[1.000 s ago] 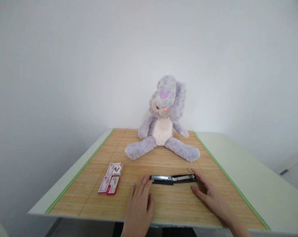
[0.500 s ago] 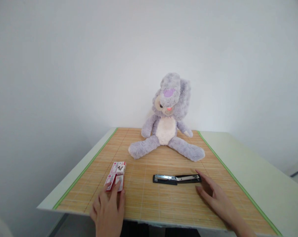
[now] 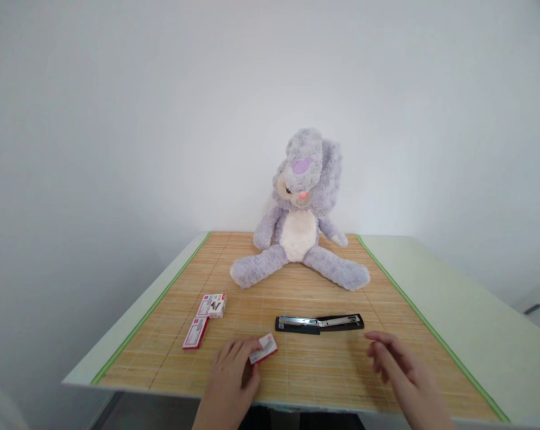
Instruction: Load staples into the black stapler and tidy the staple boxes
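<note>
My left hand (image 3: 234,376) has its fingertips closed on the near end of a small red-and-white staple box (image 3: 265,348), tilted just above or on the bamboo mat. A matching staple box (image 3: 195,333) lies further left, touching a larger white-and-red box (image 3: 212,305) printed with a dark picture. Right of the middle, a black stapler (image 3: 320,323) lies opened out flat, its metal magazine facing up. My right hand (image 3: 401,370) hovers just right of the stapler and apart from it, fingers loosely bent, holding nothing.
A grey plush rabbit (image 3: 300,236) sits against the wall behind the stapler, legs spread. The bamboo mat (image 3: 292,382) with green edges covers the middle of the pale table (image 3: 435,280). The table's front edge runs close under both hands.
My left hand has carried one staple box rightward, away from the other boxes, toward the stapler. My right hand has drawn back from the stapler's right end, its fingers curling slightly.
</note>
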The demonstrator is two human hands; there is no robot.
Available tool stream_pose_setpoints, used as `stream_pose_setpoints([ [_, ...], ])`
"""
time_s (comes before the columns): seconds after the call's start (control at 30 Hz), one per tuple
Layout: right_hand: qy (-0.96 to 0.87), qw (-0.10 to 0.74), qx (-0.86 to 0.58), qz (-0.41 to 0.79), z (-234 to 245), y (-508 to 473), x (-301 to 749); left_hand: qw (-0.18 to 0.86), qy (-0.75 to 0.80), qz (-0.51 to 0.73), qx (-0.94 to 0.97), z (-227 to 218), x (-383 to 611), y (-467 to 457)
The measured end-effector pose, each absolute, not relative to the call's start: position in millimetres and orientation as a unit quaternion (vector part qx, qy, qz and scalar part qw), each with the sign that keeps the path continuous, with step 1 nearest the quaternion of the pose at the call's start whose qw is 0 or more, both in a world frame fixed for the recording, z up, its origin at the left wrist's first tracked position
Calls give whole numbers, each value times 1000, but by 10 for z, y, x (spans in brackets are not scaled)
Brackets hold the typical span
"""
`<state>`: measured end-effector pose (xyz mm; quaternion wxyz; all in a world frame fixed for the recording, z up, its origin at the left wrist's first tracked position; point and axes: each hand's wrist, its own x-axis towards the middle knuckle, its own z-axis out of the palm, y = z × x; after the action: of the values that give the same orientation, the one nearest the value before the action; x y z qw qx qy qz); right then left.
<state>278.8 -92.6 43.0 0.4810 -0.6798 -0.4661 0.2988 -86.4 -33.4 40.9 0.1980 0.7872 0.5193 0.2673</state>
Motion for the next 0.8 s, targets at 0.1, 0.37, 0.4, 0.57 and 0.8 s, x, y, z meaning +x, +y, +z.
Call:
stream_pose_setpoints([
  [0.1,-428,424,-603,523,431,-922,2412,251,492,259,792,471,-633,-282],
  [0.37,-328,387,-523,685,421,-818,2003,348,439,255,788,581,-206,-181],
  [0.4,-324,391,-520,687,421,-807,2001,353,435,254,788,582,-171,-176],
  [0.57,-307,378,-505,712,510,-793,2006,358,423,250,794,547,-77,-153],
  [0.8,-388,319,-612,612,465,-787,2263,350,408,268,800,484,-195,-109],
])
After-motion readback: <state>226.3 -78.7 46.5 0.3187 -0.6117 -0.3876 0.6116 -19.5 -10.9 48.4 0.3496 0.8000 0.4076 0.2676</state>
